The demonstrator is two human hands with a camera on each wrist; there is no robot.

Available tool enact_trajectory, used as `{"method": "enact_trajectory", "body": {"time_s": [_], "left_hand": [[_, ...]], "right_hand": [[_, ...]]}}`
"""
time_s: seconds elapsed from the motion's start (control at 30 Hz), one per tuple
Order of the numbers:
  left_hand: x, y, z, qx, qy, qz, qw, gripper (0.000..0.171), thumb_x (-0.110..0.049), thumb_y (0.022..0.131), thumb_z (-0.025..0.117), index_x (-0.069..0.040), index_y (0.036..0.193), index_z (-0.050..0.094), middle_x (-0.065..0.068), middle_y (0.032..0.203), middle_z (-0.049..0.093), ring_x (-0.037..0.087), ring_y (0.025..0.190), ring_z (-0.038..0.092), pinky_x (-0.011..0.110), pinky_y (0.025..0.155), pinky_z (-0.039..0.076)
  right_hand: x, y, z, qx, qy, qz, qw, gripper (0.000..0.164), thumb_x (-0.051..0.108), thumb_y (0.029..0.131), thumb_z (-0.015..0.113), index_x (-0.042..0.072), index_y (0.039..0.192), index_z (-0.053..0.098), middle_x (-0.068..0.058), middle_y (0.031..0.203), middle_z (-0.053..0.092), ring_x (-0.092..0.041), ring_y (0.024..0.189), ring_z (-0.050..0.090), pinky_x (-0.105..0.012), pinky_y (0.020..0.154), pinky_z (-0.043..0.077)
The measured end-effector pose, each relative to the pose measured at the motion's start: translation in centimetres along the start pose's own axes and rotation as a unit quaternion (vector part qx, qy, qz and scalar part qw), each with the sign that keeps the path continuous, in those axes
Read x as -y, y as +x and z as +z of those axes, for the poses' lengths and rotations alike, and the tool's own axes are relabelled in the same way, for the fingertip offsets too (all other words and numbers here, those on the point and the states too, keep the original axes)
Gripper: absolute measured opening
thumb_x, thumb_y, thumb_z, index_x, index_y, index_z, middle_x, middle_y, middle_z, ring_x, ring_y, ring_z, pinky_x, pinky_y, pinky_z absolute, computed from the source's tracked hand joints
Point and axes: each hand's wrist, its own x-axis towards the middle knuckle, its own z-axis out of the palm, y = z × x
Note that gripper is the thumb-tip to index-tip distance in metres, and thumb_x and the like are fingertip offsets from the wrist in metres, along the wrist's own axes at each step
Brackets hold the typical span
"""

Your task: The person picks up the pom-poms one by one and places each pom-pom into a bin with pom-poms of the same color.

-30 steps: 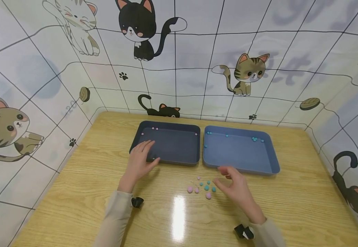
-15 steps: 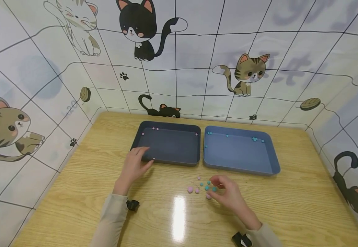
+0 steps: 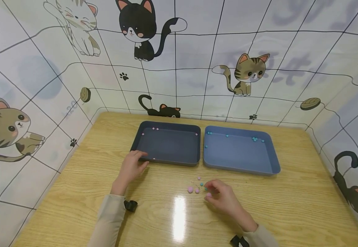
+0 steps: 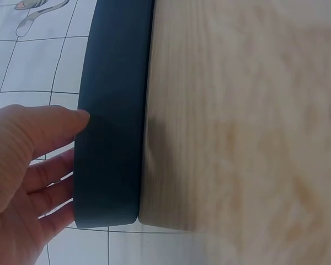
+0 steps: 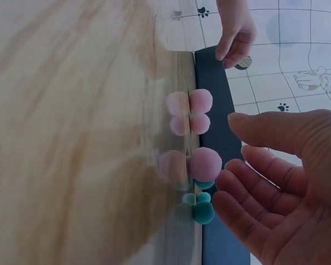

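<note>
Pink pom-poms [image 3: 190, 189] and teal pom-poms [image 3: 201, 184] lie loose on the table in front of two trays. My right hand [image 3: 225, 197] is at the right side of this group, with its fingers partly covering some. In the right wrist view its thumb and fingers stand apart with nothing between them, close to a pink pom-pom [image 5: 205, 164] and a teal pom-pom [image 5: 203, 212]. My left hand [image 3: 130, 168] is at the front left corner of the dark tray [image 3: 172, 145], thumb tip near the rim. Whether it touches the rim, I cannot tell. It holds nothing visible.
A few pink pom-poms [image 3: 155, 129] sit along the dark tray's edges. Beside it on the right, the blue tray [image 3: 239, 152] has several teal pom-poms [image 3: 254, 139] by its walls. A cat-print backdrop [image 3: 194, 82] rises behind the wooden table [image 3: 157, 212].
My right hand has moved left and down over the right side of the pom-pom group. My left hand has drawn back toward the dark tray's front left corner.
</note>
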Motion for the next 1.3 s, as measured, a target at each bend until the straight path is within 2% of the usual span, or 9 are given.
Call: {"method": "enact_trajectory", "body": {"time_s": [0.23,0.37,0.53,0.83,1.13,1.3], "left_hand": [[0.0,0.3,-0.2,0.029,-0.026,-0.045,0.9982,0.018,-0.002,0.076,0.075,0.001,0.093,0.069,0.012,0.09,0.067,0.03,0.088,0.06,0.043,0.076,0.05],[0.1,0.5,-0.1,0.034,-0.036,-0.049,0.9976,0.014,-0.001,0.076,0.075,0.0,0.088,0.069,0.01,0.087,0.067,0.028,0.085,0.061,0.042,0.076,0.05],[0.2,0.8,0.1,0.044,-0.051,-0.059,0.996,0.01,-0.001,0.076,0.074,-0.001,0.086,0.07,0.01,0.085,0.067,0.028,0.084,0.062,0.042,0.077,0.05],[0.2,1.1,0.3,0.057,-0.064,-0.076,0.9934,0.01,0.003,0.075,0.074,-0.002,0.083,0.07,0.01,0.083,0.068,0.027,0.081,0.063,0.042,0.076,0.05],[0.5,1.3,0.3,0.07,-0.072,-0.077,0.9919,0.009,0.003,0.075,0.074,-0.001,0.082,0.071,0.01,0.083,0.068,0.027,0.081,0.064,0.042,0.075,0.051],[0.6,1.2,0.4,0.074,-0.078,-0.078,0.9911,0.008,0.002,0.076,0.073,-0.001,0.082,0.071,0.01,0.083,0.068,0.026,0.08,0.064,0.041,0.073,0.052]], "right_hand": [[-0.3,0.0,0.3,0.024,-0.01,-0.011,1.0,0.033,-0.016,0.063,0.072,0.001,0.089,0.063,-0.004,0.086,0.062,-0.017,0.074,0.06,-0.025,0.065,0.053],[-0.4,0.0,0.3,0.039,-0.02,-0.006,0.999,0.027,-0.016,0.064,0.067,0.003,0.084,0.063,-0.001,0.081,0.059,-0.015,0.072,0.057,-0.024,0.064,0.052],[-0.3,-0.1,0.2,0.057,-0.027,-0.003,0.998,0.025,-0.015,0.066,0.068,0.004,0.08,0.061,0.001,0.077,0.056,-0.013,0.069,0.055,-0.022,0.061,0.05],[-0.4,-0.1,0.0,0.091,-0.008,0.004,0.996,0.024,-0.017,0.069,0.066,0.004,0.078,0.06,0.001,0.074,0.052,-0.008,0.067,0.05,-0.02,0.058,0.047],[-0.3,-0.1,0.0,0.09,0.024,-0.005,0.996,0.019,-0.014,0.074,0.066,0.003,0.08,0.06,-0.004,0.076,0.056,-0.015,0.072,0.059,-0.021,0.063,0.052],[-0.4,0.0,0.2,0.08,0.048,-0.026,0.995,0.019,-0.015,0.075,0.065,0.002,0.082,0.061,-0.007,0.078,0.058,-0.019,0.073,0.063,-0.023,0.065,0.054]]}}
